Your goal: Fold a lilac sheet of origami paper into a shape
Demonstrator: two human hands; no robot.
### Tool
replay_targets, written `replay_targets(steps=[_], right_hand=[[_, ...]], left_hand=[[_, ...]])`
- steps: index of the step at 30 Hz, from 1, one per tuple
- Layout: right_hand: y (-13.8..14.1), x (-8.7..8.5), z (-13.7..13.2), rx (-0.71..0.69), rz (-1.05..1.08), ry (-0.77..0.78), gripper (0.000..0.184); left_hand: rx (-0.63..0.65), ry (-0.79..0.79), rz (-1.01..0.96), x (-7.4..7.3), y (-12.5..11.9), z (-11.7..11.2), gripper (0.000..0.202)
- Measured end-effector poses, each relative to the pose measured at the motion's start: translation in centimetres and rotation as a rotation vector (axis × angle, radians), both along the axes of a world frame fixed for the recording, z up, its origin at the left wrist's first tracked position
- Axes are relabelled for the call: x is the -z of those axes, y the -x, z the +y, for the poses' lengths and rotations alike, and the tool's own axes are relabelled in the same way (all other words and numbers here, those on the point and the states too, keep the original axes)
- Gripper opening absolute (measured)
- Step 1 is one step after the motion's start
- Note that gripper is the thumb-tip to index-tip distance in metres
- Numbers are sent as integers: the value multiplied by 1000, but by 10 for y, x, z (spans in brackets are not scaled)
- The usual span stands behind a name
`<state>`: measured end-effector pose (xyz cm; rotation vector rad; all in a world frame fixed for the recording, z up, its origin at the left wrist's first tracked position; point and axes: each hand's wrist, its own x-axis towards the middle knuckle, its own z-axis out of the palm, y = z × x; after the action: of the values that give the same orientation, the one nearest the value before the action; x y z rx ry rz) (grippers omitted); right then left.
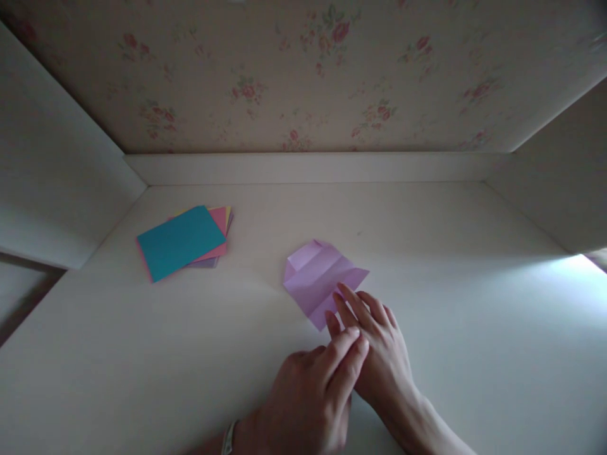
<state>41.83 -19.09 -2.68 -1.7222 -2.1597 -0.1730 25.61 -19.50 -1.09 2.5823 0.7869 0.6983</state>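
Note:
A sheet of lilac origami paper (317, 278) lies on the white table with crease lines across it and one corner folded in at its upper left. My right hand (374, 328) rests over the paper's lower right part, its fingers stretched out and the fingertips on the sheet. Against the back of that hand, near the base of the thumb, press the fingertips of my left hand (315, 392). The left fingers are bent and held together, with nothing visible in them. A bracelet circles my left wrist.
To the left lies a loose stack of coloured paper (183, 243), teal on top, with pink, yellow and purple sheets beneath. The white table (450, 284) is bounded by a low ledge (313, 169) at the back and white panels at both sides. Floral wallpaper (284, 69) rises behind.

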Motion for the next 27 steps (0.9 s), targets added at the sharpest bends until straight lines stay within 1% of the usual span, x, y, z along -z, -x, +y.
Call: replay_targets(steps=[4,8,12,14,16,18,20,22,25,26,27], right_hand=[[1,-4,2,31,7,-15,33],[2,-5,4,63,5,-53,33],[3,-3,5,65,2,-49,33],[3,-4,5,55,39,-41,31],[-1,-5,5,30,104,-36,32],[-5,-7,6,-15,165,-43,38],[-9,-9,6,-76,195,-64,43],[-11,-9,6,-153,195,-64,44],[-9,-9,6,-251,191,-74,31],[-9,-8,6,-270,196,-90,25],[-9,-7,7,-282,205,-109,20]], left_hand=[[24,-42,-32,0,0,-2,53],[66,-93,-40,-6,-3,-4,37],[96,-61,-16,-14,-4,-6,27],[112,-41,-32,-14,-2,-6,25],[99,-27,-50,-12,2,-4,23],[32,-16,-53,-9,7,2,22],[-62,-20,-48,-6,14,11,22],[-176,-18,-42,-4,21,22,26],[-338,50,43,-1,31,36,30],[-379,83,92,-1,34,40,28],[-393,100,134,0,36,42,26]])
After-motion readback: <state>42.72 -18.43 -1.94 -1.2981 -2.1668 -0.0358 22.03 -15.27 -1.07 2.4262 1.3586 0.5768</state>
